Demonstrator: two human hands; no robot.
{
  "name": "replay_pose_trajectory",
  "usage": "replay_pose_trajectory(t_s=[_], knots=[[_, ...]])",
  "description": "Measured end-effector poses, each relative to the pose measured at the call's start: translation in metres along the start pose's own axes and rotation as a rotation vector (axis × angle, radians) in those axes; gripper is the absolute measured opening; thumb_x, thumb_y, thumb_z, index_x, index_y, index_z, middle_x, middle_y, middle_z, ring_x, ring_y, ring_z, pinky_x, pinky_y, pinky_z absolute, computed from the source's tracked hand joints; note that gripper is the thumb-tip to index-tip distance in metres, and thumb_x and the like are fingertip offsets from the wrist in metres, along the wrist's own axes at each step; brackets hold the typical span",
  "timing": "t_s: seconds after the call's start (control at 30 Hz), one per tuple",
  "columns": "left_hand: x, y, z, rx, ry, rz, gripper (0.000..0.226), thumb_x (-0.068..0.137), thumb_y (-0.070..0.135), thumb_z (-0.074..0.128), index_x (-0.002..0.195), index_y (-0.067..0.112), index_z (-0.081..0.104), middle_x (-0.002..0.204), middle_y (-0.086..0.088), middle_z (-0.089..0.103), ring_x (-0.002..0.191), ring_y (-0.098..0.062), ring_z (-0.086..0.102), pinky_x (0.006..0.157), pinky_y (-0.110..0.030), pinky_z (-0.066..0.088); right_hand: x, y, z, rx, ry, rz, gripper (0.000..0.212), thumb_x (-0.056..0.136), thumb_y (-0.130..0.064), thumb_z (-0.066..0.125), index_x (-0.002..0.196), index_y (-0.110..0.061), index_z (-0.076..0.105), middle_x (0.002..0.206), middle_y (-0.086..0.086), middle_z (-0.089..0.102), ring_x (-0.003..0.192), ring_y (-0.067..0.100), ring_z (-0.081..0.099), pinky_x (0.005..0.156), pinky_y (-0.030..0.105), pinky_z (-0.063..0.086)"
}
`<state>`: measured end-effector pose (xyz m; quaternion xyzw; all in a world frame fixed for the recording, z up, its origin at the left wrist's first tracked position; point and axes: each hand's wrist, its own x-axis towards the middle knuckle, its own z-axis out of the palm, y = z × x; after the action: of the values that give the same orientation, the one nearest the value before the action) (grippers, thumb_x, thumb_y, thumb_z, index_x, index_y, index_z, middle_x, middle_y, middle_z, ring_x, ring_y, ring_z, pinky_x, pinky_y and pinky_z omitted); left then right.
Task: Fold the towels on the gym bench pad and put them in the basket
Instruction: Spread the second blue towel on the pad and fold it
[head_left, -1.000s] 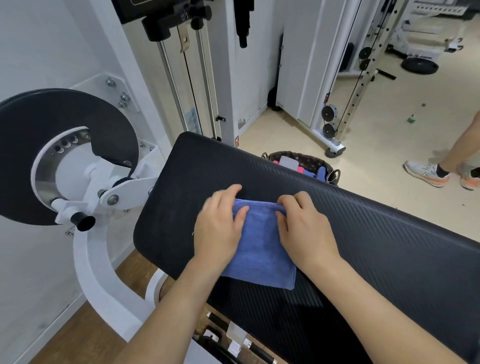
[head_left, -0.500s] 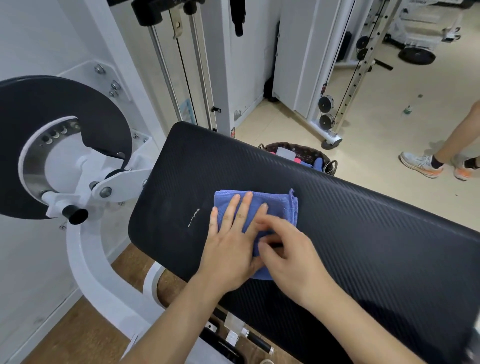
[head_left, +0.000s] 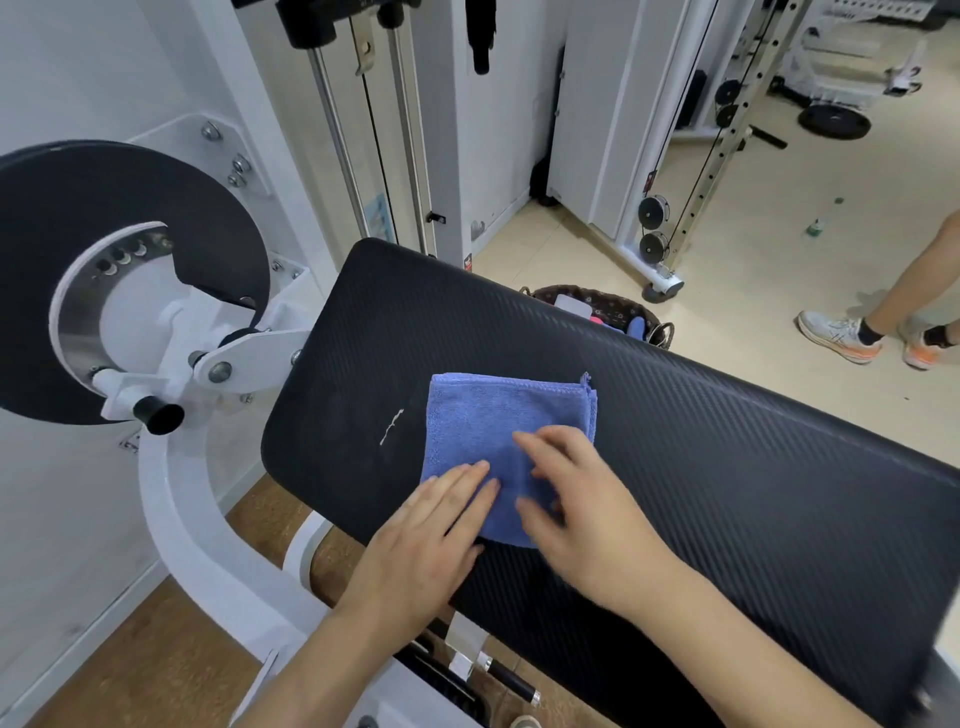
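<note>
1. The folded blue towel (head_left: 498, 415) lies at the centre of the frame on the bench pad (head_left: 727, 493), its lower edge under both hands and its upper part uncovered.
2. The basket (head_left: 597, 304) sits on the floor behind the pad's far edge, above and right of the towel and well apart from the hands. Only its rim and a few coloured items inside show.
3. The towel is soft terry cloth, roughly square, with stacked layers showing along its right edge and a loose thread at the upper right corner.
4. The pad is black and rounded at the corners, with a fine diagonal ribbed weave. A small pale mark (head_left: 392, 427) sits just left of the towel.
5. The basket is dark, round and woven.
6. The left hand (head_left: 431, 540) lies flat with straight, closed fingers. Its fingertips press the towel's lower left part, and it grips nothing.
7. The right hand (head_left: 587, 514), slightly blurred, rests palm down on the towel's lower right part with fingers loosely spread, clasping nothing.
8. At the right edge of the frame, another person's legs and trainers (head_left: 841, 338) stand on the tiled floor.
</note>
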<state>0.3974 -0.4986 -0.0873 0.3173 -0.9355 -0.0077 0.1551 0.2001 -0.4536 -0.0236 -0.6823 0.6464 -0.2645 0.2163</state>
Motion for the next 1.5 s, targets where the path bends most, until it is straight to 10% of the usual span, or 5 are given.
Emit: replay_pose_trajectory(t_s=[0.23,0.73,1.1,1.33,1.5], knots=[[0.022,-0.004,-0.008,0.104,0.036,0.045,0.049,0.087,0.011,0.042,0.135,0.004,0.052,0.134,-0.012,0.057,0.117,-0.026,0.057,0.095,-0.041,0.052,-0.014,0.014,-0.002,-0.772,-0.080,-0.247,0.061,0.079,-0.035,0.062,0.133,-0.009,0.055,0.146,0.013,0.046,0.135,0.034,0.042,0.105,0.056,0.030],[-0.002,0.035,-0.051,-0.474,-0.468,-0.183,0.034,0.075,0.021,0.054,0.105,0.029,0.068,0.109,0.016,0.062,0.103,-0.003,0.052,0.089,-0.014,0.041,-0.047,0.001,-0.041,-0.500,-0.510,-0.234,0.027,0.072,-0.048,0.035,0.075,-0.023,0.046,0.076,-0.002,0.063,0.071,0.022,0.059,0.064,0.033,0.040],[-0.012,0.025,-0.029,-0.860,-0.012,-0.759,0.028,0.086,0.022,0.069,0.100,0.044,0.060,0.098,0.025,0.066,0.097,0.002,0.062,0.071,-0.010,0.051,-0.049,0.005,-0.027,-0.051,-0.133,0.155,0.015,0.081,-0.032,0.056,0.096,-0.033,0.058,0.082,-0.015,0.063,0.074,0.001,0.056,0.061,0.013,0.037],[-0.008,0.038,-0.014,-0.657,0.059,-0.733,0.028,0.095,0.035,0.055,0.123,0.035,0.058,0.104,0.034,0.050,0.094,0.014,0.053,0.070,0.002,0.042,-0.054,0.002,-0.014,-0.045,0.029,0.205,0.037,0.084,-0.031,0.057,0.118,-0.037,0.044,0.107,-0.013,0.050,0.082,0.015,0.060,0.073,0.037,0.050],[0.002,0.039,-0.010,-0.430,0.040,-0.633,0.030,0.101,0.039,0.039,0.120,0.025,0.058,0.110,0.016,0.039,0.083,-0.002,0.055,0.069,-0.025,0.054,-0.051,-0.001,0.002,-0.365,0.197,0.051,0.049,0.072,-0.012,0.071,0.113,-0.032,0.052,0.102,0.001,0.050,0.047,0.020,0.037,0.050,0.027,0.033]])
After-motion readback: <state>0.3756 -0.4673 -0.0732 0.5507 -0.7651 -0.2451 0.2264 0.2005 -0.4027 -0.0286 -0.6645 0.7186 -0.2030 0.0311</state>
